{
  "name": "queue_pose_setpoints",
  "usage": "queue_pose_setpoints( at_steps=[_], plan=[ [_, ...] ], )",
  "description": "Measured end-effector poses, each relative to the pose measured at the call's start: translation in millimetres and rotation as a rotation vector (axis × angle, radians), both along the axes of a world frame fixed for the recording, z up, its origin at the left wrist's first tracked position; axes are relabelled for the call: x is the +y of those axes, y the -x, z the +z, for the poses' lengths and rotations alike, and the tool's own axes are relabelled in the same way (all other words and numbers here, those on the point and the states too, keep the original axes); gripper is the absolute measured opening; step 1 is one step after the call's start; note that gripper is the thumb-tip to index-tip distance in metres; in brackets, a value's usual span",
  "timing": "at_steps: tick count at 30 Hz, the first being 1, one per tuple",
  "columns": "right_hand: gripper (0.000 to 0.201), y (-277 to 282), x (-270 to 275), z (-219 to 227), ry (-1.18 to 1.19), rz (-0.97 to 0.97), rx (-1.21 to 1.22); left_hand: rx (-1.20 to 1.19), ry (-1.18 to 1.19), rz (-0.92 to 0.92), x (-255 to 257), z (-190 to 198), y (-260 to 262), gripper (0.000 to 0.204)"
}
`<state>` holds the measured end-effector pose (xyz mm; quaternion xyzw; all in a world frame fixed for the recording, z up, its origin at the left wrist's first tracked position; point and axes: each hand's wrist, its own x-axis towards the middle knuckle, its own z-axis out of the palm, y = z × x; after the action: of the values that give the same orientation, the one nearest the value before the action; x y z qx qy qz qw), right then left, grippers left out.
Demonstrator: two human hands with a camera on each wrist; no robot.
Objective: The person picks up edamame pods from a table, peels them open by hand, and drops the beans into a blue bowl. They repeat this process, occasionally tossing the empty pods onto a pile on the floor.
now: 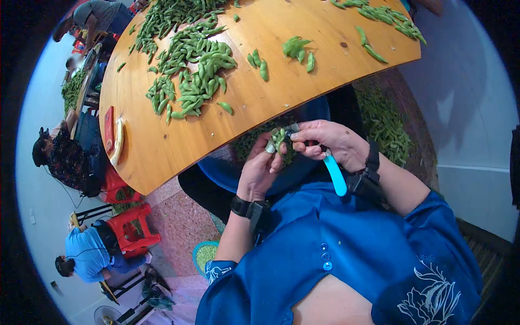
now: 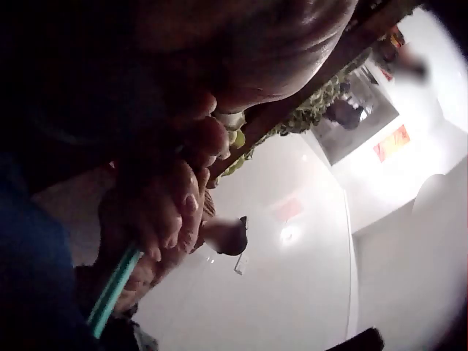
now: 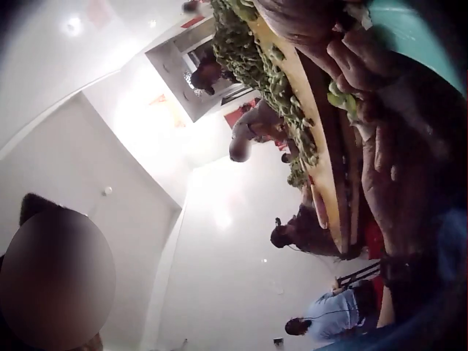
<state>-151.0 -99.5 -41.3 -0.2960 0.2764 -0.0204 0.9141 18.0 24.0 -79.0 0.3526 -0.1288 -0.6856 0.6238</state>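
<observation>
My left hand (image 1: 258, 170) pinches several green soybean pods (image 1: 279, 138) below the table's edge, a pale wrap covering its thumb tip. Close against it, my right hand (image 1: 331, 139) curls round a tool with a long turquoise handle (image 1: 336, 176); its fingertips meet the pods. The tool's working end is mostly hidden by the fingers, so I cannot tell its kind. In the left wrist view the turquoise handle (image 2: 115, 294) slants down out of the fist. The right wrist view shows pods (image 3: 342, 101) between the two hands. Under them sits a blue tub (image 1: 219, 172) with green bits inside.
Heaps of soybean pods (image 1: 200, 73) lie on the wooden table (image 1: 260, 103), with small clusters at its right. A red object (image 1: 109, 129) and a pale curved one (image 1: 117, 142) lie near the left edge. Greenery (image 1: 384, 124) covers the floor at right. Other people sit left by red stools (image 1: 131, 230).
</observation>
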Motion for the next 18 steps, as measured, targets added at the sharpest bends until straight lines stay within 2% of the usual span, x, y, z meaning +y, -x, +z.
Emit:
queue_pose_setpoints(
  at_steps=[2,4,5,7,8,9,11,18],
  plan=[
    [0.011,-0.8,-0.3,1.7,0.019,0.003,0.063,0.062,-0.070,0.001,-2.2,-0.1,0.0,0.028],
    [0.011,-5.5,6.1,13.3,0.455,0.024,0.206,-0.014,-0.076,-0.001,-7.1,11.5,5.1,0.027],
    [0.011,-8.8,8.9,16.0,0.460,0.028,0.204,-0.014,-0.072,0.004,-9.0,10.8,6.5,0.027],
    [0.012,-14.7,15.9,19.1,0.659,0.015,0.235,-0.410,-0.087,0.012,-10.6,8.8,10.2,0.027],
    [0.012,-17.6,18.4,18.3,0.695,0.007,0.248,-0.482,-0.083,0.033,-11.1,8.8,10.8,0.027],
    [0.012,-18.5,18.1,16.9,0.698,0.012,0.246,-0.482,-0.083,0.038,-11.3,7.4,10.8,0.027],
    [0.014,-18.3,17.2,13.9,0.517,-0.031,0.200,-0.635,-0.025,0.052,-10.5,3.5,10.8,0.027],
    [0.014,-21.3,20.4,19.9,0.492,-0.106,0.187,-0.583,-0.005,0.035,-8.2,12.2,3.6,0.027]
  ],
)
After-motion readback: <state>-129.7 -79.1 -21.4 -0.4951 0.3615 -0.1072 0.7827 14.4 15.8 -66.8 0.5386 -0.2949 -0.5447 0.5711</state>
